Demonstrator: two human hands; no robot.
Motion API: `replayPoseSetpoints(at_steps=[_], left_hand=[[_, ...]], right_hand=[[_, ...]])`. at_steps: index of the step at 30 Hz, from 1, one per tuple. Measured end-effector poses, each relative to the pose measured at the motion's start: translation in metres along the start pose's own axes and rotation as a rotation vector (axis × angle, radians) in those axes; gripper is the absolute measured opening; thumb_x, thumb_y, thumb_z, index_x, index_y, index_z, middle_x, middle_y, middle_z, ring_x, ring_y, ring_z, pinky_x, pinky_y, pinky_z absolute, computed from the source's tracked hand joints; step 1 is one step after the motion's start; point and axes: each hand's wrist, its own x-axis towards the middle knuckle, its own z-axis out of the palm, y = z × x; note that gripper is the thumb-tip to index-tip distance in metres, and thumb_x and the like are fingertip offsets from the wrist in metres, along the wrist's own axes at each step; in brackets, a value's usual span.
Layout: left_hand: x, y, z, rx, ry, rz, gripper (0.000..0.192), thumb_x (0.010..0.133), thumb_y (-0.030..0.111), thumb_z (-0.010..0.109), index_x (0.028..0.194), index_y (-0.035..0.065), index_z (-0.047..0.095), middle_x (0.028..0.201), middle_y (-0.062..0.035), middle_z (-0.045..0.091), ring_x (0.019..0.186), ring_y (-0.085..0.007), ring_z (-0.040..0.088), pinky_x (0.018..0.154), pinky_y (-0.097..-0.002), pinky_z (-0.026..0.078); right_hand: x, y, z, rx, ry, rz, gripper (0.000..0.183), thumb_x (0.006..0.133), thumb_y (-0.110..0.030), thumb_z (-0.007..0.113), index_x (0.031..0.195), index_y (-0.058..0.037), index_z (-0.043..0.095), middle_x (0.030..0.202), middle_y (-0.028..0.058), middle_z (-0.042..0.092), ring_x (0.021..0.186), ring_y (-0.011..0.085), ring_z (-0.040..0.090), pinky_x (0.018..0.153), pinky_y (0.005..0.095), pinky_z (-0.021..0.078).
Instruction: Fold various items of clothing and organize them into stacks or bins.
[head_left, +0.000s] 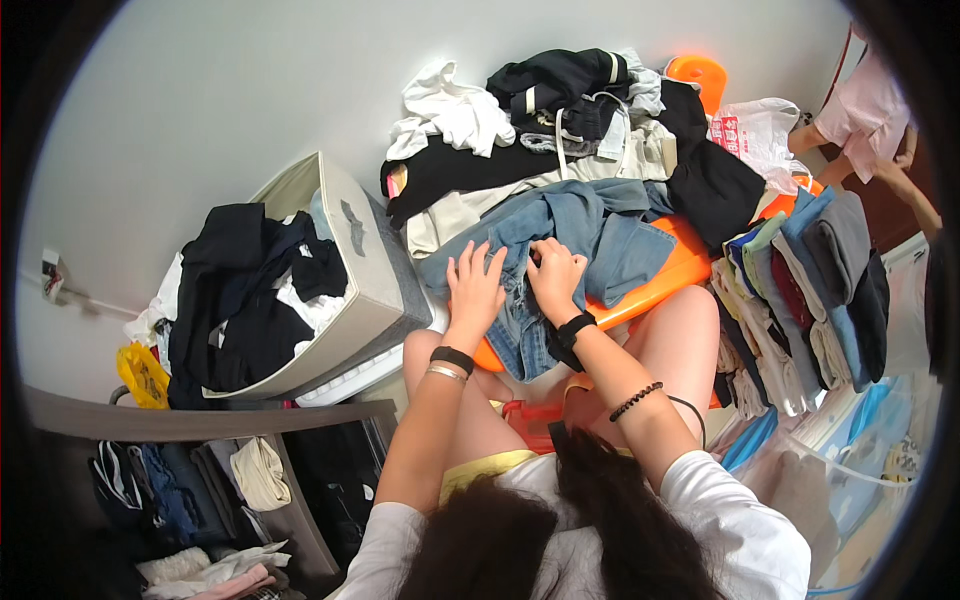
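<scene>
Blue denim jeans (555, 217) lie bunched before me, partly over an orange plastic surface (652, 281). My left hand (477, 289) rests on the denim near its left side, fingers spread, with nothing gripped. My right hand (556, 277) is just to its right, fingers curled at the denim; whether cloth is pinched between them cannot be seen. Part of the denim hangs down between my knees. Behind the jeans are light beige trousers (442, 217), a black garment (465, 176), a white crumpled garment (457, 112) and a dark garment with white stripes (559, 79).
A fabric storage box (375, 289) full of dark and white clothes stands left. Folded clothes (795, 300) are stacked right, near a white plastic bag (757, 135). Another person (866, 105) is at the upper right. A shelf (225, 421) with clothes lies lower left.
</scene>
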Motion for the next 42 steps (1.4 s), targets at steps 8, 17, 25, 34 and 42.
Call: replayPoseSetpoints(at_steps=[8, 17, 25, 34, 42], left_hand=[[0.009, -0.014, 0.001, -0.426, -0.278, -0.156, 0.032, 0.089, 0.017, 0.062, 0.117, 0.0038, 0.052, 0.100, -0.0168, 0.060, 0.089, -0.0370, 0.061, 0.081, -0.0442, 0.049], [-0.009, -0.005, -0.092, -0.679, -0.096, -0.432, 0.021, 0.094, 0.021, 0.059, 0.098, 0.0005, 0.064, 0.080, -0.0203, 0.064, 0.071, -0.0324, 0.065, 0.065, -0.0359, 0.048], [-0.052, -0.007, -0.189, -0.526, -0.005, -0.415, 0.019, 0.093, 0.017, 0.059, 0.096, -0.0013, 0.065, 0.083, -0.0172, 0.067, 0.073, -0.0302, 0.065, 0.068, -0.0334, 0.049], [-0.101, 0.017, -0.285, -0.692, -0.193, -0.464, 0.022, 0.093, 0.014, 0.055, 0.084, -0.0038, 0.064, 0.058, -0.0118, 0.043, 0.051, -0.0144, 0.039, 0.051, -0.0292, 0.036], [-0.142, -0.034, -0.260, -0.678, -0.761, -0.187, 0.016, 0.085, 0.013, 0.059, 0.081, -0.0012, 0.063, 0.081, -0.0166, 0.060, 0.077, -0.0324, 0.059, 0.067, -0.0387, 0.046]], right_hand=[[0.008, 0.014, -0.012, 0.070, 0.025, -0.059, 0.007, 0.085, -0.019, 0.066, 0.082, -0.0131, 0.067, 0.083, 0.0011, 0.063, 0.080, 0.0206, 0.060, 0.073, 0.0362, 0.0351], [0.010, -0.014, -0.061, 0.513, -0.243, -0.135, 0.012, 0.087, -0.011, 0.062, 0.084, -0.0006, 0.060, 0.081, 0.0143, 0.060, 0.078, 0.0345, 0.060, 0.068, 0.0395, 0.0469], [-0.018, -0.084, -0.095, 0.505, -0.337, -0.300, 0.012, 0.087, -0.012, 0.063, 0.084, -0.0005, 0.059, 0.078, 0.0152, 0.060, 0.074, 0.0360, 0.060, 0.064, 0.0409, 0.0474], [-0.098, -0.130, -0.126, 0.837, -0.538, -0.406, 0.012, 0.089, -0.015, 0.061, 0.088, -0.0036, 0.056, 0.083, 0.0153, 0.057, 0.075, 0.0386, 0.058, 0.063, 0.0434, 0.0480], [-0.123, -0.125, -0.111, 0.691, -0.583, -0.542, 0.014, 0.088, -0.016, 0.062, 0.085, -0.0047, 0.055, 0.079, 0.0138, 0.054, 0.071, 0.0367, 0.058, 0.060, 0.0436, 0.0483]])
